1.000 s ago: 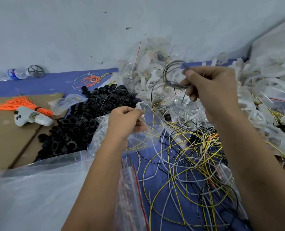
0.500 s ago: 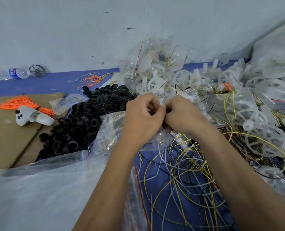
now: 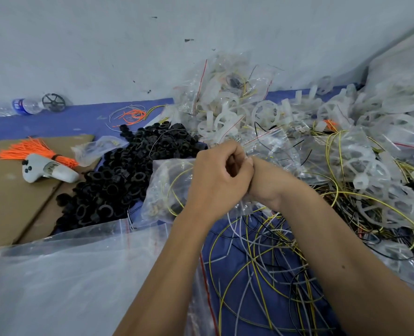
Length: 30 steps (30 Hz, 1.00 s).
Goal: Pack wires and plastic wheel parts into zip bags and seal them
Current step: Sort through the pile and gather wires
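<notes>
A small clear zip bag [image 3: 167, 190] holding yellow wire and small parts hangs in front of me at the centre. My left hand [image 3: 215, 180] grips its top edge with fingers curled. My right hand [image 3: 264, 183] presses against the left one at the same edge; its fingers are mostly hidden behind the left hand. Loose yellow, white and black wires [image 3: 269, 263] lie tangled on the blue cloth below. A heap of white plastic wheel parts [image 3: 370, 170] sits to the right, and filled zip bags [image 3: 225, 93] pile up behind.
A pile of black plastic rings [image 3: 118, 175] lies left of the bag. On the cardboard [image 3: 9, 204] rest a white controller [image 3: 48, 169] and an orange wire bundle [image 3: 29, 147]. A water bottle [image 3: 24, 106] lies by the wall. Large clear plastic bags [image 3: 63, 282] cover the near left.
A second ago my right hand was raised holding a coiled black wire. It came down to meet my left hand at the bag's top, and both hands now pinch together there.
</notes>
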Available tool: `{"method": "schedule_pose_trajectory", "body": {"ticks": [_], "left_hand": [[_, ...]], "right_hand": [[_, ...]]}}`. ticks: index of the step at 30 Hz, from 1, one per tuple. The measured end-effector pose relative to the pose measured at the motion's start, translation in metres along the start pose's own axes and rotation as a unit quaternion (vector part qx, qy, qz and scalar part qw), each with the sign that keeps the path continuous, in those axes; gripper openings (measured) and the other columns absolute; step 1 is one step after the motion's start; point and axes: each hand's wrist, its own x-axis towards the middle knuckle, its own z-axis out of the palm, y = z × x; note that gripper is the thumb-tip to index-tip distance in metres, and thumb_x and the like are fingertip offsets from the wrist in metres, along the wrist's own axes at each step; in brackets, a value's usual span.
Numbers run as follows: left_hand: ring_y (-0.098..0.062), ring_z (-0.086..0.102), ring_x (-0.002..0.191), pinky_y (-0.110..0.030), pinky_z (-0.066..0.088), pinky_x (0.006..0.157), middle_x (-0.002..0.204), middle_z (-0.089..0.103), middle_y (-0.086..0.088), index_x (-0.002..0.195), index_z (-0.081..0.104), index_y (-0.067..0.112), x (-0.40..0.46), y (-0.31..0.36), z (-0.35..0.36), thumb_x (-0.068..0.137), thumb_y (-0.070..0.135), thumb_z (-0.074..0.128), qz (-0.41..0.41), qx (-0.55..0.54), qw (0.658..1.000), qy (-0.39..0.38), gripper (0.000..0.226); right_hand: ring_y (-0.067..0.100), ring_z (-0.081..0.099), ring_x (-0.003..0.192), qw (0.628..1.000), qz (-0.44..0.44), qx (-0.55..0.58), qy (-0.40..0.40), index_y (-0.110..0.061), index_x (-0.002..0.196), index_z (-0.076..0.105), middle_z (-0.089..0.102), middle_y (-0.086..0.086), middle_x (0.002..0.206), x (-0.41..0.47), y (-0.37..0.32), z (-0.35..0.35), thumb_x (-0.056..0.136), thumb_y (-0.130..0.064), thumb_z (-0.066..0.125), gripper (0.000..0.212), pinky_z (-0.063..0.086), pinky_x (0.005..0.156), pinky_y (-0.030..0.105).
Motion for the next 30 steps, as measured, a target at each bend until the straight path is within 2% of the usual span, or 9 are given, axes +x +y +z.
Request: {"method": "schedule_pose_trajectory", "body": {"ticks": [5, 11, 14, 16, 19, 22, 26, 28, 30], "left_hand": [[-0.006, 0.049, 0.053, -0.021, 0.039, 0.052, 0.059, 0.055, 0.008, 0.068, 0.058, 0.014, 0.001, 0.007, -0.004, 0.081, 0.012, 0.066, 0.011, -0.047, 0.999, -0.006, 0.015], [-0.006, 0.043, 0.053, -0.023, 0.035, 0.051, 0.057, 0.049, 0.005, 0.066, 0.058, 0.009, -0.003, 0.013, 0.005, 0.081, 0.004, 0.066, -0.01, -0.127, 0.991, -0.04, 0.018], [-0.004, 0.041, 0.053, -0.023, 0.034, 0.05, 0.057, 0.048, 0.009, 0.066, 0.058, 0.011, -0.005, 0.011, 0.01, 0.084, 0.009, 0.067, -0.002, -0.107, 0.993, -0.044, 0.021], [-0.009, 0.047, 0.056, -0.029, 0.04, 0.054, 0.058, 0.053, 0.006, 0.067, 0.06, 0.014, -0.004, 0.009, 0.008, 0.09, 0.016, 0.064, 0.0, -0.101, 0.995, -0.017, 0.024], [-0.005, 0.047, 0.058, -0.029, 0.04, 0.058, 0.059, 0.052, 0.012, 0.067, 0.056, 0.023, 0.001, 0.001, 0.001, 0.095, 0.023, 0.06, -0.016, -0.056, 0.994, 0.094, 0.029], [-0.004, 0.044, 0.055, -0.025, 0.033, 0.058, 0.056, 0.049, 0.011, 0.063, 0.047, 0.025, 0.003, -0.019, -0.01, 0.097, 0.025, 0.06, -0.065, 0.045, 0.987, 0.137, 0.036], [-0.02, 0.048, 0.061, -0.035, 0.029, 0.057, 0.055, 0.047, 0.005, 0.059, 0.043, 0.019, -0.002, -0.051, -0.024, 0.1, 0.028, 0.059, -0.218, 0.165, 0.961, 0.028, 0.045], [-0.024, 0.051, 0.063, -0.035, 0.034, 0.057, 0.058, 0.052, 0.001, 0.061, 0.046, 0.018, -0.003, -0.058, -0.029, 0.101, 0.029, 0.058, -0.242, 0.164, 0.956, 0.018, 0.043], [-0.029, 0.059, 0.068, -0.038, 0.047, 0.062, 0.064, 0.062, -0.005, 0.066, 0.052, 0.013, -0.002, -0.059, -0.031, 0.101, 0.03, 0.057, -0.252, 0.139, 0.957, 0.026, 0.039]], "right_hand": [[0.017, 0.068, 0.074, 0.964, 0.0, 0.245, -0.1, -0.011, 0.087, 0.069, 0.071, 0.005, 0.081, 0.004, 0.007, 0.0, 0.098, 0.013, 0.032, 0.046, 0.059, 0.062, 0.029], [0.01, 0.061, 0.063, 0.997, -0.063, -0.044, -0.027, -0.008, 0.083, 0.053, 0.058, 0.002, 0.069, 0.01, 0.019, 0.018, 0.099, 0.012, 0.037, 0.03, 0.055, 0.055, 0.027], [0.004, 0.047, 0.082, 0.987, -0.019, -0.157, 0.011, -0.027, 0.08, 0.043, 0.042, -0.014, 0.078, 0.014, 0.033, 0.016, 0.099, 0.007, 0.045, 0.039, 0.047, 0.088, 0.019], [0.0, 0.049, 0.071, 0.975, -0.048, -0.216, -0.002, -0.018, 0.075, 0.05, 0.049, -0.012, 0.071, 0.01, 0.027, 0.016, 0.089, 0.014, 0.056, 0.035, 0.043, 0.07, 0.01], [-0.002, 0.063, 0.054, 0.987, -0.075, -0.099, -0.101, -0.012, 0.075, 0.056, 0.066, -0.008, 0.057, -0.003, 0.014, 0.006, 0.08, 0.029, 0.055, 0.042, 0.047, 0.051, 0.008], [0.001, 0.072, 0.081, 0.977, -0.076, -0.055, -0.192, -0.011, 0.103, 0.065, 0.076, -0.011, 0.089, -0.01, -0.004, -0.005, 0.089, 0.021, 0.052, 0.037, 0.056, 0.064, 0.014], [0.008, 0.074, 0.088, 0.992, -0.025, -0.111, -0.057, -0.002, 0.122, 0.066, 0.069, 0.008, 0.122, -0.004, -0.002, -0.029, 0.092, 0.014, 0.058, 0.036, 0.06, 0.074, 0.023], [0.017, 0.076, 0.081, 0.99, -0.013, -0.141, 0.001, -0.004, 0.116, 0.071, 0.072, 0.013, 0.113, -0.002, -0.002, -0.037, 0.091, 0.012, 0.062, 0.031, 0.063, 0.074, 0.033], [0.004, 0.072, 0.069, 0.958, -0.027, -0.285, 0.023, -0.015, 0.11, 0.075, 0.076, 0.002, 0.101, 0.001, -0.001, -0.042, 0.086, 0.003, 0.07, 0.03, 0.061, 0.069, 0.025]]}}
